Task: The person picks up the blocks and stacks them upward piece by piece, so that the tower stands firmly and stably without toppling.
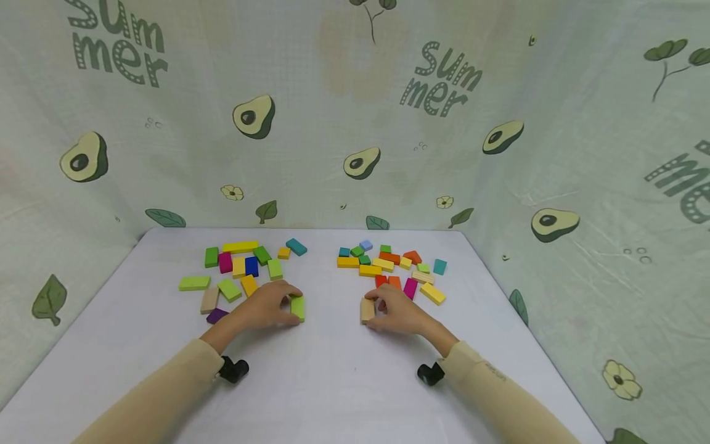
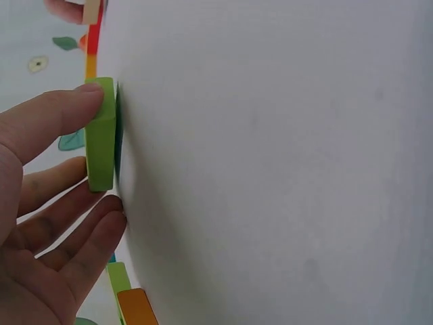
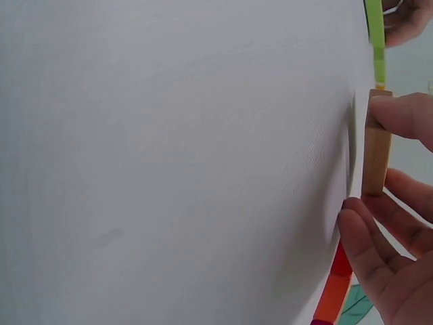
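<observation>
green block: near the middle of the white table, held in the left hand.
left hand: its thumb and fingers pinch the green block at both ends.
wooden block: over to the right, well apart from the green one, held in the right hand.
right hand: thumb and fingers pinch the wooden block at both ends.
under them: i can't tell if either block touches the table.
left blocks: lots of bright ones lie past and beside the left hand, with a purple block near the arm.
right blocks: another bunch lies past the right hand, and a pink block is just beside it.
</observation>
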The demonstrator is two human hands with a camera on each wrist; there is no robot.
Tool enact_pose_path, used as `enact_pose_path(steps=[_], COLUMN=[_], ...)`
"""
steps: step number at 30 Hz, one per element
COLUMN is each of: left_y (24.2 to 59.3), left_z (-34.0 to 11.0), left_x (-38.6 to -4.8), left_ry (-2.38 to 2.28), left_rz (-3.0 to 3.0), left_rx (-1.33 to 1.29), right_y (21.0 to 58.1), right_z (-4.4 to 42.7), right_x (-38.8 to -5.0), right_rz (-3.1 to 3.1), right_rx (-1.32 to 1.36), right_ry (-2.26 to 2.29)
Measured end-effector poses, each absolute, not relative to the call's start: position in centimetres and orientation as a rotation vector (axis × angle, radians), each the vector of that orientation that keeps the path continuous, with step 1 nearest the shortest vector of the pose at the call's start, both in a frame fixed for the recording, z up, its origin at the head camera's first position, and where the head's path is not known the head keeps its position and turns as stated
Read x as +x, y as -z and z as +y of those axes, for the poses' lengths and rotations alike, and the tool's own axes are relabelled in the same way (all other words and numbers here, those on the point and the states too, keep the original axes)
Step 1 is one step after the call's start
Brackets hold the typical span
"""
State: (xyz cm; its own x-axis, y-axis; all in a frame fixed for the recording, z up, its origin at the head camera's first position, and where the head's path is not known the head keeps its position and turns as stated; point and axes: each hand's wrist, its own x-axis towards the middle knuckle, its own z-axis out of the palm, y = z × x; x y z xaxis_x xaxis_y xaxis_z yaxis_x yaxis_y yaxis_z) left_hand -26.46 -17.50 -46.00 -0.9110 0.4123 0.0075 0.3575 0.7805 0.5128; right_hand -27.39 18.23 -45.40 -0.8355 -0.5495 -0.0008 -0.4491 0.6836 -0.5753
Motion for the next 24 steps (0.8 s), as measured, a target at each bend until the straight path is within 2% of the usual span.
enact_pose_path(steps=[24], left_y=[46.7], left_z=[-15.7], left_x=[-26.5], left_ry=[-0.838], left_rz=[2.83], left_rx=[0.589], right_y=[45.5], right_z=[10.6], right_x=[-27.4], right_rz=[2.663], right_rx=[-0.821], right_ry=[0.87])
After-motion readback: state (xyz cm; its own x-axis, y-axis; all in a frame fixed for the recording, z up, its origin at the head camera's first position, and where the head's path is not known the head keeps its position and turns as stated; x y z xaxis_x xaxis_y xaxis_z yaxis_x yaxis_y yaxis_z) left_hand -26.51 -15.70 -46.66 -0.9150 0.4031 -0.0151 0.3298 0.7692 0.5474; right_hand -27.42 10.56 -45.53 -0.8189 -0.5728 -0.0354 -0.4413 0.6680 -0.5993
